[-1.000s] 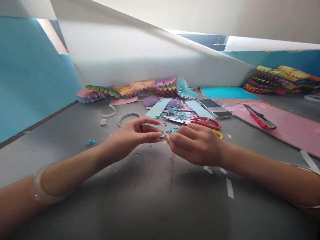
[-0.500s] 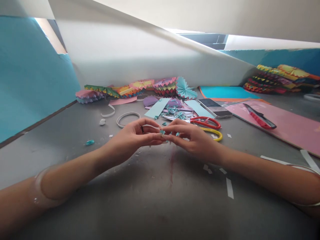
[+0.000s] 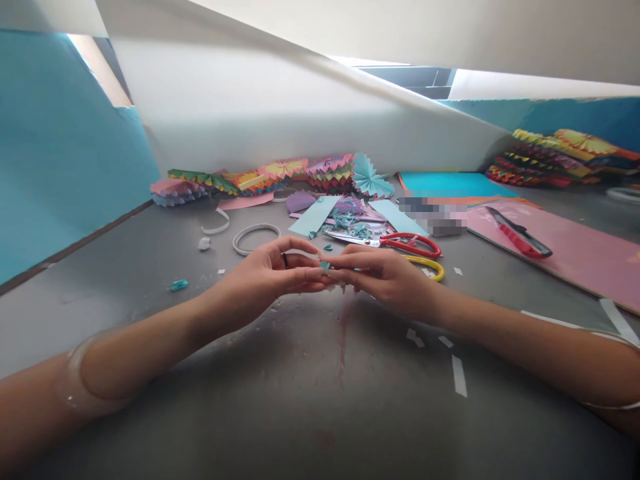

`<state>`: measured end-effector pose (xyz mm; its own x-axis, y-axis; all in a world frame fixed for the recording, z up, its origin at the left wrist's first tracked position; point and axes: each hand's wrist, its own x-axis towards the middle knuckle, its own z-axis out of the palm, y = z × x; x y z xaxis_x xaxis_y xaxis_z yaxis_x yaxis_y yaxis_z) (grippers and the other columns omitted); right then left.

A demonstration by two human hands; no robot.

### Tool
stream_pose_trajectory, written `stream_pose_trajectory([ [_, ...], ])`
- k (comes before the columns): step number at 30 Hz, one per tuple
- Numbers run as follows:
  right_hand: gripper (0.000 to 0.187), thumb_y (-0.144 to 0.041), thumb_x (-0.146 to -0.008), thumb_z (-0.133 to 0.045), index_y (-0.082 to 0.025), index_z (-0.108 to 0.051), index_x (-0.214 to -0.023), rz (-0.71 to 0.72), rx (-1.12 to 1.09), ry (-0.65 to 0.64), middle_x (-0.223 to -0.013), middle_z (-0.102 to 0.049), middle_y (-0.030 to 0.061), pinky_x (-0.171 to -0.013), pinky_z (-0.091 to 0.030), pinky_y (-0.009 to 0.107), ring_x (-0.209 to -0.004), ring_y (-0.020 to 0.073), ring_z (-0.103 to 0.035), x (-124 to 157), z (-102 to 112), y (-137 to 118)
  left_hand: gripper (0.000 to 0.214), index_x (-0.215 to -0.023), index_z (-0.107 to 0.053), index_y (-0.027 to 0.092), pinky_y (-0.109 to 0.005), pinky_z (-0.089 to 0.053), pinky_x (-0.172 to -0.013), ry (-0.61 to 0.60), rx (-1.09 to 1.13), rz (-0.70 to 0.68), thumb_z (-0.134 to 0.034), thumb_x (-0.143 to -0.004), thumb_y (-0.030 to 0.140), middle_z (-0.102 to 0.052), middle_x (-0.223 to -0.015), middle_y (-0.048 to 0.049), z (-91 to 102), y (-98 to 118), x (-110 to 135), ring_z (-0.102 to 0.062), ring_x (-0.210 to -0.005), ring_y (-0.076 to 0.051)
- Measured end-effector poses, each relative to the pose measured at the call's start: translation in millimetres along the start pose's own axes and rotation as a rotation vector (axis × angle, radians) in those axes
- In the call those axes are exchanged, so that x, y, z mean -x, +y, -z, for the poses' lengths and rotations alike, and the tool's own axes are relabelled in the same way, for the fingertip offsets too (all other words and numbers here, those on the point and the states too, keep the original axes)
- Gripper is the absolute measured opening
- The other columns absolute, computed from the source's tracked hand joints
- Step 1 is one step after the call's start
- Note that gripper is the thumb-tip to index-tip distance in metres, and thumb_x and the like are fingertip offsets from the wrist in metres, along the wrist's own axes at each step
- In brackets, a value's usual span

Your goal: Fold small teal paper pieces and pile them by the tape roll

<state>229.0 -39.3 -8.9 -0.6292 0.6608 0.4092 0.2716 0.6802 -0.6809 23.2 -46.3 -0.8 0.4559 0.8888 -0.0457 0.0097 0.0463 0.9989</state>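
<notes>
My left hand and my right hand meet fingertip to fingertip over the grey table. Between them is a small folded piece of teal paper, pinched by the fingers of both hands. Much of this piece is hidden behind the fingertips. Just beyond the fingers lies a loose teal scrap. A pair of scissors with one red and one yellow handle loop rests behind my right hand, its blades pointing left.
Teal clippings and pale teal strips lie in the middle. A white tape ring sits to the left. A red cutter lies on pink card. Folded paper rosettes line the back. White scraps are scattered at right.
Both hands stay in nearly the same place. The right fingers have shifted slightly around the teal paper, and more of the scissors' blades shows behind them.
</notes>
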Motion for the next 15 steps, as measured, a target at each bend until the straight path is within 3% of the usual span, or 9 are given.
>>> stream_pose_trajectory([
  [8,0.030,-0.019,-0.089,-0.048,-0.023,-0.060,-0.116,-0.005,-0.051,-0.038,-0.083,-0.054,0.0014,-0.066,-0.047,0.023,-0.075,0.0100,-0.053,0.6,0.5,5.7,0.020,-0.094,-0.055,0.018,-0.029,-0.050,-0.084,-0.018,0.044,0.002,-0.067,-0.078,0.019,-0.071,-0.084,-0.0004,1.3,-0.6,-0.9,-0.067,-0.086,-0.014],
  [15,0.028,-0.024,-0.090,-0.046,-0.023,-0.062,-0.114,-0.065,0.013,-0.041,-0.091,-0.062,0.0029,-0.075,-0.045,0.026,-0.083,0.0118,-0.056,-0.4,0.2,-2.1,0.025,-0.095,-0.053,0.017,-0.031,-0.051,-0.086,-0.018,0.004,-0.014,-0.069,-0.076,0.021,-0.072,-0.087,-0.0024,2.6,-2.8,-0.7,-0.068,-0.087,-0.016],
])
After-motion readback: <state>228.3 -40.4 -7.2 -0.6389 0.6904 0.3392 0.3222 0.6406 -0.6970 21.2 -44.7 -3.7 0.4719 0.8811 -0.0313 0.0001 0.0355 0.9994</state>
